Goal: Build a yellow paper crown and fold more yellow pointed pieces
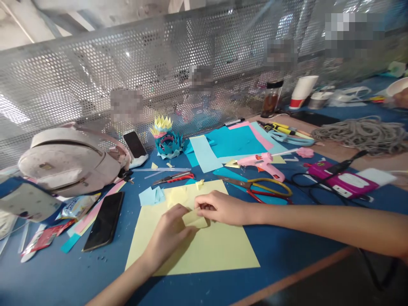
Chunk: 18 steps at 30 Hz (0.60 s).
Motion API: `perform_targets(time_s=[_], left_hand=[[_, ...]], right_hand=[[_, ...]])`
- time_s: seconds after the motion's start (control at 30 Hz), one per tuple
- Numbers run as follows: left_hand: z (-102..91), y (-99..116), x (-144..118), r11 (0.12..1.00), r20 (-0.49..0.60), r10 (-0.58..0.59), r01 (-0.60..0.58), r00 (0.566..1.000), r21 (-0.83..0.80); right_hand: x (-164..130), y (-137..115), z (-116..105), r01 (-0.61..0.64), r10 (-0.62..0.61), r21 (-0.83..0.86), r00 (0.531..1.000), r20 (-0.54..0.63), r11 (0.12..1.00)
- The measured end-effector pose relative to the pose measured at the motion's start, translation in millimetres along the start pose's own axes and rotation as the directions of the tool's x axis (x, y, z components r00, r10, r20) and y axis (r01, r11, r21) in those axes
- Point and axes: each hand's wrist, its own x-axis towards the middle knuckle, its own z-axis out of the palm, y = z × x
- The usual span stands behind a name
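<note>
A small piece of yellow paper (pixel 196 219) is held between both hands, over a large yellow sheet (pixel 204 250) on the blue table. My left hand (pixel 170 229) grips its left side, fingers behind and thumb below. On its upper right edge, my right hand (pixel 219 207) is closed in a pinch. Just beyond the hands lie small yellow paper pieces (pixel 177 196) and folded light blue pieces (pixel 152 196). Scissors (pixel 255 185) with yellow and red handles rest past my right hand. A red-handled cutter (pixel 175 177) lies at the sheet's far side.
A pink glue gun (pixel 263 164) and blue sheets (pixel 236 142) lie farther back, near a folded paper flower (pixel 167 140). A backpack (pixel 73 157) and a phone (pixel 104 221) are at left. At right are a magenta device (pixel 346 180) with cables and coiled grey cord (pixel 363 134).
</note>
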Motion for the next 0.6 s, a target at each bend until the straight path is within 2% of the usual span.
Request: perform_targets(time_s=[0.1, 0.2, 0.3, 0.43, 0.6], left_hand=[[0.6, 3, -2, 0.999, -0.016, -0.028, 0.027, 0.999, -0.022], [4.9, 4, -6, 0.999, 0.001, -0.012, 0.012, 1.000, -0.033], [6.2, 3, -9, 1.000, 0.034, 0.014, -0.013, 0.999, -0.027], [-0.1, 3, -7, 0.999, 0.020, 0.043, -0.044, 0.999, 0.028], [-3.8, 4, 1, 0.995, 0.032, 0.068, -0.070, 0.997, 0.066]], right_hand=[[0, 0, 1, -0.040, 0.039, 0.214, 0.999, 0.009, 0.976], [1, 1, 2, 0.004, 0.005, 0.289, 0.999, -0.033, 0.957], [2, 1, -1, 0.079, -0.066, 0.190, 0.995, -0.072, 0.979], [1, 1, -7, 0.125, -0.126, -0.020, 0.991, -0.042, 0.992], [1, 4, -3, 0.088, -0.088, -0.090, 0.996, -0.004, 0.992]])
